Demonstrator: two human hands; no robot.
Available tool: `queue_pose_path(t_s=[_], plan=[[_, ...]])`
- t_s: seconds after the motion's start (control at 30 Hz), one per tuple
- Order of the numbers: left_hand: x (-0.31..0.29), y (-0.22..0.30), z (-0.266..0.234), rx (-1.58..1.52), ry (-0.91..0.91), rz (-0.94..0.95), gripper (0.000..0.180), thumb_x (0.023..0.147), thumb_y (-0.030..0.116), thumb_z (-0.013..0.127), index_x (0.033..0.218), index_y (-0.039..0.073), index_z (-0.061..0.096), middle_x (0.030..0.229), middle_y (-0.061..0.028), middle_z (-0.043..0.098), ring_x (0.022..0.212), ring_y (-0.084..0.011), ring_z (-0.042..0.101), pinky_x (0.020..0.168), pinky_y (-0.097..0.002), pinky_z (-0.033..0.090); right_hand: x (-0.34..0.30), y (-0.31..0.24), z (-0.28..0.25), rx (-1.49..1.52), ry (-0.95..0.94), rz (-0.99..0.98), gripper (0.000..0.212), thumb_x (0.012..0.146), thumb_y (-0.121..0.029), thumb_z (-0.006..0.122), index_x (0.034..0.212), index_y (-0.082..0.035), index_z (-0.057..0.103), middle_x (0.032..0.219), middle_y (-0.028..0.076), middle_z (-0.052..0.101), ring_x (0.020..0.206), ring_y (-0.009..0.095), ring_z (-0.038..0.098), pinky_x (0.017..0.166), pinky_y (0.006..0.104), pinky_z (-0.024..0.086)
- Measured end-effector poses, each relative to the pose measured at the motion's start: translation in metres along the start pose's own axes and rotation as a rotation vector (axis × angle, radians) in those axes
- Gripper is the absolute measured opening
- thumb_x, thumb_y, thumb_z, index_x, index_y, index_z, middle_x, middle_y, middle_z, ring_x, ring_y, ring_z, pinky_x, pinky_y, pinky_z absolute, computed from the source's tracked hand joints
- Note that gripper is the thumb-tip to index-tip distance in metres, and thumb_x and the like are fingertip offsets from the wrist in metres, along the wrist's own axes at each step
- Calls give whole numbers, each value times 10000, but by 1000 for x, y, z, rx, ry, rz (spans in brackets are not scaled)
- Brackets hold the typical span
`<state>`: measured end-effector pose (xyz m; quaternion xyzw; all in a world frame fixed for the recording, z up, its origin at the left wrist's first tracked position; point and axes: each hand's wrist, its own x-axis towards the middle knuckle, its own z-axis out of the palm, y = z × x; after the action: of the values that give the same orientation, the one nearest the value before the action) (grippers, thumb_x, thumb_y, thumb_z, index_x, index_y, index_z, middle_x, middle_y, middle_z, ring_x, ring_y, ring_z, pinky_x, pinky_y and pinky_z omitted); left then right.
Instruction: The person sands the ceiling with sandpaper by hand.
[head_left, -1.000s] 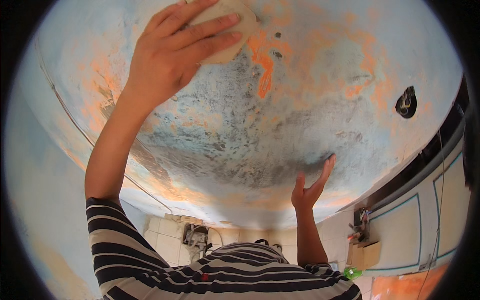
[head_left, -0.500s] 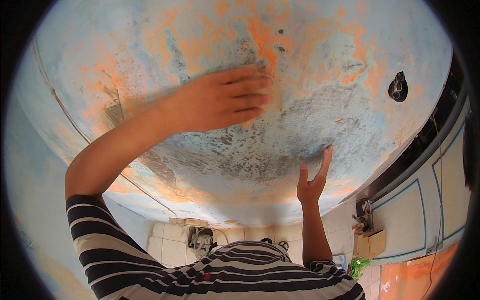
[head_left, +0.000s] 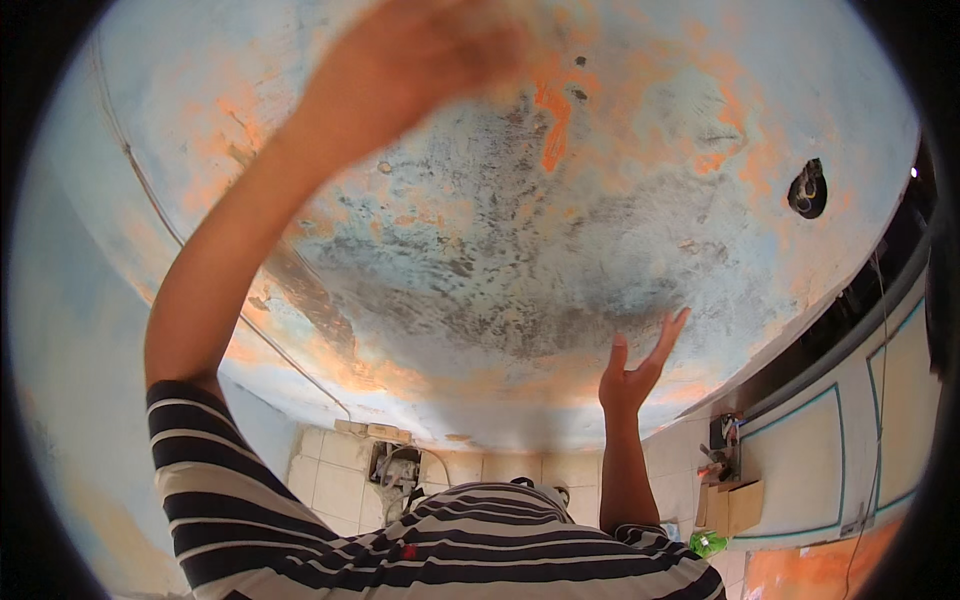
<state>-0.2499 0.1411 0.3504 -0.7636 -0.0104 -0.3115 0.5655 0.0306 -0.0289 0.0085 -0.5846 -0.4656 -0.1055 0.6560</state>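
Observation:
A worn wall fills the view ahead, pale blue with orange patches and dark grey bare areas. My left hand is high up on the left, over the wall's upper part. Motion blurs it, but its fingers reach out to the right. Whether anything lies under the palm is hidden. Lower down on the right, my right hand is raised beside the wall with thumb and fingers apart, holding nothing. Its fingertips are close to the dark grey patch; I cannot tell whether they touch.
A hole with wires opens in the wall at right. A thin conduit runs down the left side. On the tiled floor stand a grey box-like item and a cardboard box. Light panels with teal lines stand at right.
My left hand has swept up the wall, leaving the patch it covered in view. My right hand keeps its spread pose, and the whole view has shifted slightly.

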Motion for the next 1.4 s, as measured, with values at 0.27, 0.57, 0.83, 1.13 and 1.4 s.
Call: queue_pose_path(t_s=[0.27, 0.57, 0.83, 1.13, 1.4], plan=[[-7, 66, 6, -272, -98, 278, 400, 816, 139, 709, 1204, 236, 723, 1345, 57, 669, 1391, -217, 530, 1149, -391, 458, 20, 17, -20, -69, 78, -105, 740, 1013, -247, 596, 1590, 40, 232, 1706, 268, 128, 1562, 440, 212, 1244, 547, 221], [-2, 82, 5, -361, -227, 218, 578, 774, 33, 713, 1327, 199, 685, 1500, -3, 584, 1372, -292, 558, 1089, -446, 512, 36, 44, -38, -18, 43, -323, 639, 1044, -247, 561, 1537, 43, 275, 1651, 377, 147, 1545, 516, 191, 1226, 598, 215], [-4, 94, 6, -102, -17, -218, 432, 809, 70, 746, 1229, 170, 740, 1357, -18, 685, 1282, -324, 620, 1047, -446, 534, 37, 58, -29, 211, 3, -353, 644, 1018, -148, 546, 1569, -1, 248, 1683, 332, 88, 1579, 472, 99, 1260, 592, 95], [4, 108, -1, 29, -12, -450, 340, 900, 161, 686, 1236, 141, 740, 1364, -36, 688, 1288, -308, 626, 944, -399, 570, -21, 81, -31, 534, -386, -466, 683, 982, -150, 561, 1545, 27, 217, 1637, 426, 92, 1544, 561, 116, 1240, 623, 77], [6, 155, 11, 54, -37, -406, 326, 861, 93, 717, 1176, 160, 768, 1290, -4, 728, 1224, -307, 666, 977, -394, 571, 6, 107, -29, 538, -423, -538, 688, 984, -124, 555, 1568, -27, 205, 1620, 452, 98, 1527, 584, 152, 1230, 640, 102]])
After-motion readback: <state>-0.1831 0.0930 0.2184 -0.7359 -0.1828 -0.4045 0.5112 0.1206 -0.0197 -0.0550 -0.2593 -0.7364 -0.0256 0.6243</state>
